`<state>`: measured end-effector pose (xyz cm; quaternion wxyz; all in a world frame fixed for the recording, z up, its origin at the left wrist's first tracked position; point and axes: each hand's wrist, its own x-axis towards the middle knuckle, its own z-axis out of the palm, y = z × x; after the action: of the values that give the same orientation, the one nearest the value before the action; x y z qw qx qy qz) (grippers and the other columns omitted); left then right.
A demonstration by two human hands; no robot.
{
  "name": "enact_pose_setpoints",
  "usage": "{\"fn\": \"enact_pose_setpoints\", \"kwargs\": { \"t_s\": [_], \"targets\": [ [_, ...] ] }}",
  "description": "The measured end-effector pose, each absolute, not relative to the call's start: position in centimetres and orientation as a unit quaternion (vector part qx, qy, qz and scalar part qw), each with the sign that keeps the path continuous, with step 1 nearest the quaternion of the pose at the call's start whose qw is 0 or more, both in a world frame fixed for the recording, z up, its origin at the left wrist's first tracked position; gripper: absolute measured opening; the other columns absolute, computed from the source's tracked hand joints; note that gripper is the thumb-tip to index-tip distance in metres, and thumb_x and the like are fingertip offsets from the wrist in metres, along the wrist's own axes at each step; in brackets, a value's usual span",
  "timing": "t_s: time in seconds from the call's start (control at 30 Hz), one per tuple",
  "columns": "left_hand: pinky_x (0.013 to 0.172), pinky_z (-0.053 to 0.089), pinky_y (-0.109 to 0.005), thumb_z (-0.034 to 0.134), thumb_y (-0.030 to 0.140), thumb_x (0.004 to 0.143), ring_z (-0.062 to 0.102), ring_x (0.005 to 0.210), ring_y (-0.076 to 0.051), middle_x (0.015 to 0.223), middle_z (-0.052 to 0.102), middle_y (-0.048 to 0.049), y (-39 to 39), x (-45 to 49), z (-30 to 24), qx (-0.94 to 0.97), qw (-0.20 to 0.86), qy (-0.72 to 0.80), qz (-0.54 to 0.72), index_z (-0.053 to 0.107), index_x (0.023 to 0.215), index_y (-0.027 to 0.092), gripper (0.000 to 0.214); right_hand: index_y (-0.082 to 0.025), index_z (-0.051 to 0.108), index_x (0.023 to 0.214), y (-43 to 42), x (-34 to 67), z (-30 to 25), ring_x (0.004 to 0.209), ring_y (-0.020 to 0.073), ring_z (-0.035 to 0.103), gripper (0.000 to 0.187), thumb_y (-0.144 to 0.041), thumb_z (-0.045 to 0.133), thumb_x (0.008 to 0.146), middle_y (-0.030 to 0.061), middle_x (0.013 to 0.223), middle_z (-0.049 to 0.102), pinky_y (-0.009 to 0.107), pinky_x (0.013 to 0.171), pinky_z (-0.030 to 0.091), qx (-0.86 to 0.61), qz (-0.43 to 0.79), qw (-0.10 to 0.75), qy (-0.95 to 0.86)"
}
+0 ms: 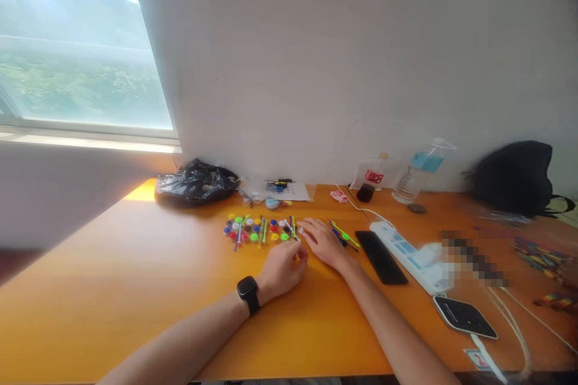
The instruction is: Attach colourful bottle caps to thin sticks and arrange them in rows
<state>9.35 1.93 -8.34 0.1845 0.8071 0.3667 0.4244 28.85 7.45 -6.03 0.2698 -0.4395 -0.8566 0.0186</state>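
Note:
My left hand (283,267), with a black watch on its wrist, rests on the orange table (135,289) with its fingers curled together near the right end of a cluster of small coloured round pieces and thin sticks (259,230). What it pinches, if anything, is too small to name. My right hand (321,242) lies flat beside it, fingers stretched toward the cluster. Just right of that hand are several loose coloured sticks (343,233).
A black phone (382,256), a white power strip (409,255) and a second phone (465,316) lie to the right. At the back by the wall: a black plastic bag (195,181), a water bottle (418,171), a black bag (515,177). A window is at left.

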Motion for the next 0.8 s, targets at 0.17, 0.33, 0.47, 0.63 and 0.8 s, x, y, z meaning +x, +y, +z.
{"fn": "enact_pose_setpoints", "kwargs": {
  "t_s": [0.17,0.33,0.47,0.63,0.8],
  "targets": [
    [0.07,0.042,-0.024,0.058,0.011,0.087,0.061,0.074,-0.014,0.084,0.069,0.0002,1.9,9.3,-8.3,0.816,0.173,0.362,0.417,0.061,0.087,0.022,0.012,-0.022,0.069,0.111,7.5,28.7,-5.8,0.106,0.023,0.063,0.021,-0.019,0.05,0.102,0.0078,0.111,0.071,0.037,0.095,0.048,-0.438,0.029,0.264,-0.859],
    [0.067,0.042,-0.024,0.058,0.011,0.088,0.061,0.074,-0.015,0.084,0.069,-0.0008,1.2,9.4,-7.8,0.841,0.167,0.331,0.394,0.063,0.091,0.022,0.013,-0.022,0.066,0.091,7.4,29.0,-5.7,0.094,0.0217,0.063,0.016,-0.02,0.053,0.099,0.0052,0.094,0.07,0.034,0.088,0.047,-0.465,0.048,0.282,-0.838],
    [0.068,0.043,-0.026,0.058,0.007,0.084,0.062,0.075,-0.017,0.084,0.067,-0.0017,0.4,9.6,-7.5,0.888,0.131,0.277,0.342,0.061,0.092,0.023,0.018,-0.021,0.068,0.088,8.1,28.8,-5.6,0.092,0.0217,0.065,0.014,-0.023,0.056,0.096,0.0068,0.095,0.072,0.033,0.087,0.048,-0.493,0.085,0.339,-0.797],
    [0.07,0.044,-0.028,0.057,0.011,0.087,0.061,0.074,-0.018,0.081,0.065,-0.0031,-0.1,9.8,-7.3,0.933,0.083,0.211,0.281,0.059,0.09,0.023,0.012,-0.017,0.075,0.086,10.4,28.7,-5.3,0.078,0.0203,0.067,0.014,-0.026,0.063,0.088,0.0065,0.086,0.077,0.03,0.074,0.05,-0.537,0.204,0.296,-0.764],
    [0.067,0.042,-0.028,0.057,0.01,0.085,0.06,0.072,-0.017,0.08,0.065,-0.002,-0.4,9.8,-7.2,0.937,0.085,0.199,0.275,0.056,0.089,0.023,0.013,-0.015,0.078,0.09,13.2,28.6,-4.9,0.084,0.0206,0.071,0.014,-0.019,0.066,0.083,0.0076,0.089,0.079,0.03,0.078,0.052,-0.543,0.27,0.253,-0.754]
  ]
}}
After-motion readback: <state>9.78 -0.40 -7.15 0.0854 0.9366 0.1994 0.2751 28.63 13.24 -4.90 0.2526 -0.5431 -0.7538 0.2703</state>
